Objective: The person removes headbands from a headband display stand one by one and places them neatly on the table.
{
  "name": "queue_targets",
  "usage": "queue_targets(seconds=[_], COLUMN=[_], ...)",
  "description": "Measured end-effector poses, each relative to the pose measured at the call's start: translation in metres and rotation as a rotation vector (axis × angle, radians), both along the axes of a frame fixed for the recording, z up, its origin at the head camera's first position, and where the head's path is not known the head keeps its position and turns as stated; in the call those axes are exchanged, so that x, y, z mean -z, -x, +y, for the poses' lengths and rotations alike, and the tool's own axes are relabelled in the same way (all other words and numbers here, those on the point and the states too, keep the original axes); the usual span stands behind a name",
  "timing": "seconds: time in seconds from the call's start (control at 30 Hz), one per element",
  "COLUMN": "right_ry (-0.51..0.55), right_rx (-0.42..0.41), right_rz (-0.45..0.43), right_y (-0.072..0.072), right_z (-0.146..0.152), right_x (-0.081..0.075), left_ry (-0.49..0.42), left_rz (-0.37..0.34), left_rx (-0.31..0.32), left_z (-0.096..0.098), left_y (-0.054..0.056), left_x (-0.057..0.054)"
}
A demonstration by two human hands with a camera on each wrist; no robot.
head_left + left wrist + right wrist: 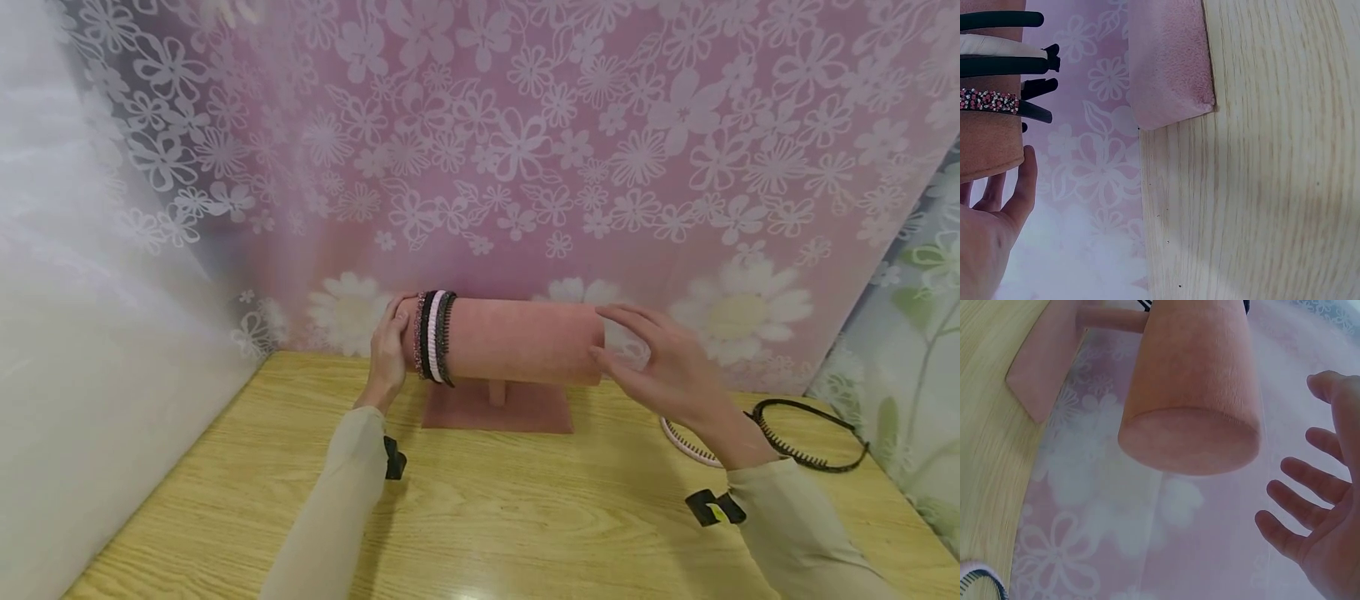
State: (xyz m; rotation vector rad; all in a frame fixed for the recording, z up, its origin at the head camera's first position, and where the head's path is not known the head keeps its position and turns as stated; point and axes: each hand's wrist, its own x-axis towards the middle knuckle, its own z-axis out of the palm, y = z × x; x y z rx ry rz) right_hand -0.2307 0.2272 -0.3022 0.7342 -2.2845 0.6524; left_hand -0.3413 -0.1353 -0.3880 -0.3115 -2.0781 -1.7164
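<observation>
Pink roll sits up on its post and base, at the far edge of the worktop, left of that edge's middle. Long axis lies level, left to right, roughly parallel to the far edge; the flat right end faces the right hand.

Left hand is clamped on the roll's left end, fingers bent round it. Right hand is just beside the right end, fingers spread apart, holding nothing; I see a gap to the roll from the right wrist view.

Four headbands ring the roll near its left end, side by side, open ends down: pink-studded, black, white, dark toothed. Two loose ones lie toward the worktop's far right corner: a pale toothed headband and a black toothed headband, the black one nearer the right edge.
</observation>
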Motion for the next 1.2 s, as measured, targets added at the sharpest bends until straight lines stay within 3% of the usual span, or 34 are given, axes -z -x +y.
queue_targets(seconds=[0.23,0.47,0.7,1.2], right_ry=[-0.013,-0.040,-0.027,-0.024], right_rx=[-0.036,-0.016,-0.091,-0.162], right_rz=[0.051,0.011,0.015,0.016], right_y=[0.011,0.016,0.024,0.042], right_z=[-0.017,-0.029,-0.039,-0.068], right_x=[-0.003,-0.005,-0.006,-0.011], left_ry=[0.015,0.009,0.014,-0.011], left_rz=[0.021,0.021,0.036,0.026], left_rx=[-0.017,-0.017,-0.020,-0.010], left_z=[0.000,-0.001,0.000,0.000], left_y=[0.001,0.002,0.001,0.001], left_x=[-0.001,-0.001,-0.001,0.000])
